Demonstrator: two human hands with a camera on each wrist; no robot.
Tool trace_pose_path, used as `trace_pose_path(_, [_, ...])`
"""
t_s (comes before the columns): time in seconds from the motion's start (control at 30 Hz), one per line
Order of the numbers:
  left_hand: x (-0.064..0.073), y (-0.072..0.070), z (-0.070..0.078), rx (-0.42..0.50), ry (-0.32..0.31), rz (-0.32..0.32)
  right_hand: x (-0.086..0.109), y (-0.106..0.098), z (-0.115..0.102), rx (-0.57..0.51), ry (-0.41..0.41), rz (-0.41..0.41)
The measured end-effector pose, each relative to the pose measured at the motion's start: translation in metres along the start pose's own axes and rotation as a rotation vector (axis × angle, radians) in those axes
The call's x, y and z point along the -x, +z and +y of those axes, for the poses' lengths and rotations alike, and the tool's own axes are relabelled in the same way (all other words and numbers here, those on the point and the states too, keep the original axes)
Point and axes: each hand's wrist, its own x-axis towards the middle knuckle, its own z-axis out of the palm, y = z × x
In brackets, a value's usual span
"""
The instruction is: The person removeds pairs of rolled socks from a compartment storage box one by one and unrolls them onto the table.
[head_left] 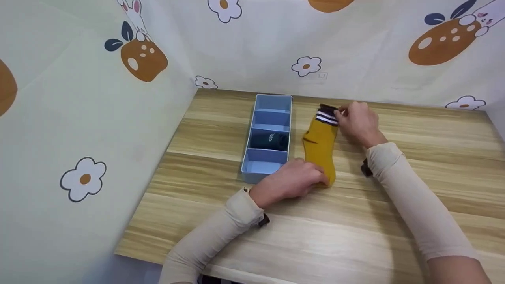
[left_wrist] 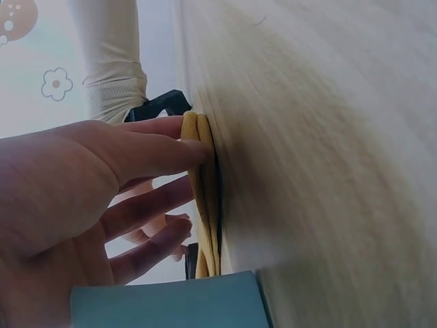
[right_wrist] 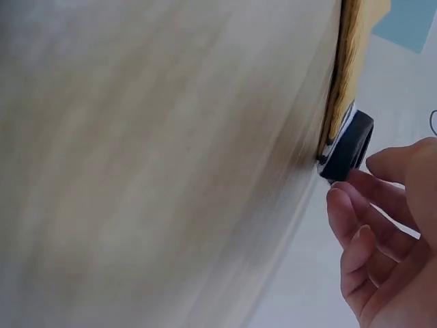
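A mustard-yellow sock (head_left: 320,148) with a dark cuff and white stripes lies flat on the table, its cuff toward the back wall. Two layers show at its edge in the left wrist view. My left hand (head_left: 294,179) is at the toe end; its thumb and mostly straight fingers touch the yellow fabric (left_wrist: 201,184). At the far end my right hand (head_left: 359,120) pinches the corner of the dark cuff (right_wrist: 349,147) between thumb and fingertips, and that cuff stands slightly raised.
Left of the sock stands a long blue divided box (head_left: 245,163), its near end beside my left wrist. A dark rolled item with light lettering (head_left: 268,141) sits in one compartment. A patterned cloth wall (head_left: 256,51) rises behind the wooden table (head_left: 197,177).
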Motion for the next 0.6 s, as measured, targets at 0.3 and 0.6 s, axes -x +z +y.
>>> trace_pose_path(0.3, [0.001,-0.002,0.0,0.024,-0.027,0.011,-0.004,0.0,0.004,-0.004,-0.007,-0.068])
trace_pose_path(0.6, [0.002,-0.011,-0.005,-0.041,-0.181,0.042,-0.01,-0.001,0.005,-0.036,0.038,-0.174])
